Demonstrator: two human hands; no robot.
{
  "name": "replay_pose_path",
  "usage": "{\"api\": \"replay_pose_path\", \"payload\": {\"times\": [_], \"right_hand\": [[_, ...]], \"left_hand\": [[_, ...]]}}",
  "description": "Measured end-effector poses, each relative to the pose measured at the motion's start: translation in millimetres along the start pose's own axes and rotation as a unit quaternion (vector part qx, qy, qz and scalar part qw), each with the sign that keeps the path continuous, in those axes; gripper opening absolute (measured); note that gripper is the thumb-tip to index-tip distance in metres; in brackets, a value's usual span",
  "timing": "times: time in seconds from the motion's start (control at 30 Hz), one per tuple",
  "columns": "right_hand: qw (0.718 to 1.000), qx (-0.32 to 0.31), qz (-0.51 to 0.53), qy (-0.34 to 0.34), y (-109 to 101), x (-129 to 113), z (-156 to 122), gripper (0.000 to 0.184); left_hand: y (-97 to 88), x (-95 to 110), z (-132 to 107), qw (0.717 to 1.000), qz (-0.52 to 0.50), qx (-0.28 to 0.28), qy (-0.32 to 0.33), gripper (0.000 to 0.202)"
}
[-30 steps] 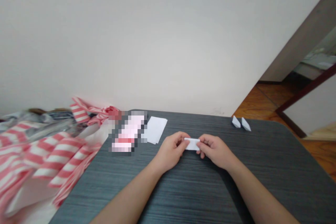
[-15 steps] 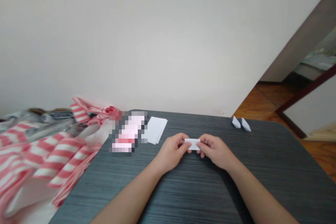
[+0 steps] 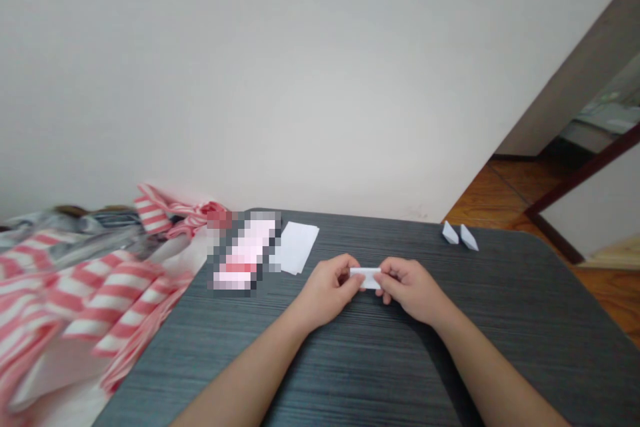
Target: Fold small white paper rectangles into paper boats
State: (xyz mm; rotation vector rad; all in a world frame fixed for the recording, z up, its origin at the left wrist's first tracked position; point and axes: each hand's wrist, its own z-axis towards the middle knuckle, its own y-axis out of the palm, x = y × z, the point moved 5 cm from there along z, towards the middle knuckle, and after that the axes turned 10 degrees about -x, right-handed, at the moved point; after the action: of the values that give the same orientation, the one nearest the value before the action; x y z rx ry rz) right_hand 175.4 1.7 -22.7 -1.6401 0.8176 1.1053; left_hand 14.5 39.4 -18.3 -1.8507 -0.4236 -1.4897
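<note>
A small folded strip of white paper is held level between my two hands, over the middle of the dark table. My left hand pinches its left end, thumb in front and fingers behind. At the other end, my right hand grips it the same way, thumb on the near face. The fingers behind the paper are partly hidden. To the left of my left hand lies a small stack of white paper sheets.
Two folded white paper pieces stand at the table's back right. A pixelated pink and white item lies at the left, near the edge. Striped red and white cloth is heaped beyond that edge. A wall rises behind the table.
The folded paper has come slightly down and its top edge is tipped a little. My fingers have shifted slightly around it; both hands still hold its ends.
</note>
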Motion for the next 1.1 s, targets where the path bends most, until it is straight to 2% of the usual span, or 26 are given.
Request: {"api": "replay_pose_path", "payload": {"times": [0.27,0.5,0.77,1.1], "right_hand": [[0.998,-0.026,-0.057,-0.009,2.5,-11.6,-1.7,0.025],[0.998,-0.04,-0.048,-0.003,5.3,-8.9,-1.0,0.028],[0.998,-0.014,-0.061,-0.028,0.8,-8.4,-1.2,0.017],[0.997,-0.012,-0.061,-0.035,1.8,-11.7,-1.3,0.016]], "left_hand": [[-1.8,20.8,-3.1,0.996,0.085,-0.015,0.037,0.032],[-1.7,18.6,-2.4,0.994,0.096,-0.013,0.051,0.031],[-1.6,18.2,-2.8,0.993,0.103,-0.017,0.051,0.031],[0.0,18.0,-3.0,0.994,0.095,-0.031,0.05,0.029]]}}
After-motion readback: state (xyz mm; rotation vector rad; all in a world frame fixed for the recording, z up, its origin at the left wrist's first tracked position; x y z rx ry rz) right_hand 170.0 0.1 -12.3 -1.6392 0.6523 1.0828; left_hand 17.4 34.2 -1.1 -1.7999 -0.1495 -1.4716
